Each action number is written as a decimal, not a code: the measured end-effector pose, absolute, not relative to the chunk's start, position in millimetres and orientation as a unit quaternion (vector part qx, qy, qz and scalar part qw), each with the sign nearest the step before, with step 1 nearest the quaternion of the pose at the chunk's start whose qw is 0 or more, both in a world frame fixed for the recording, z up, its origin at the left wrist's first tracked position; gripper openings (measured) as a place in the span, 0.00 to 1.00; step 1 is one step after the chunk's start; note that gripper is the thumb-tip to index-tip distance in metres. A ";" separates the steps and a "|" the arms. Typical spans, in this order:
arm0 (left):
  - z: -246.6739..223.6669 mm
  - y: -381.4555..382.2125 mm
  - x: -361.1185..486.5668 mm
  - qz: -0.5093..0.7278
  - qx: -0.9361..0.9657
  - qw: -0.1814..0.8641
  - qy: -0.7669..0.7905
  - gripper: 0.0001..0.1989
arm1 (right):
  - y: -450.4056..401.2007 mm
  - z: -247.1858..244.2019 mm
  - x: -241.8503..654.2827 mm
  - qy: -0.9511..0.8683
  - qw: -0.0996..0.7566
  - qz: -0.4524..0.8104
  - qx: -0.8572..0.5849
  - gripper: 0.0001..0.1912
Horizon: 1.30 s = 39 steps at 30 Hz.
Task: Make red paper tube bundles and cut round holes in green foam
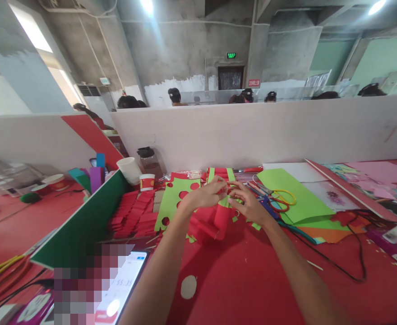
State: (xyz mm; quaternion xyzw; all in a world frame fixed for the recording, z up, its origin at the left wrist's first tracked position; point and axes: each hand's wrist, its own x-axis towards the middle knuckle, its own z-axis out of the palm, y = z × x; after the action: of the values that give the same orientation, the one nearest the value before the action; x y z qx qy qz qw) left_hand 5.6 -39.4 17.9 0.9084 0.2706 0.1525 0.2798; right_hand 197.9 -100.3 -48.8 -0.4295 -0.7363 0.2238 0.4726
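My left hand [209, 193] and my right hand [247, 203] meet over a red paper roll [221, 221] near the middle of the table. The fingers of both hands are bent around its upper end, where a light green paper strip shows. More red paper pieces [203, 225] lie below my left hand. Behind the hands are red rolls with green bands [220, 172]. A green sheet with round holes [171, 198] lies left of my left hand. Small green scraps [254, 225] are beside my right hand.
Stacks of red paper strips [134, 214] stand at the left by a green divider [83, 221]. Yellow-handled scissors [286, 197] and green sheets [300, 194] lie right. A phone [127, 286] is at the front left; a black cable [330, 264] crosses the right. Cups stand behind.
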 end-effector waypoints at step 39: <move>11.6 -34.6 16.7 0.129 0.837 0.430 0.313 0.24 | -88.9 -51.9 206.1 -0.669 0.515 0.219 -0.489 0.12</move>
State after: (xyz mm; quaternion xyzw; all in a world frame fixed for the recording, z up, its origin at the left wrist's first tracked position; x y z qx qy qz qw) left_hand 16.7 -34.6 11.6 0.8368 0.3126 0.1294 0.4305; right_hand 206.1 -88.9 -51.9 -0.4890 -0.6694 0.2194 0.5145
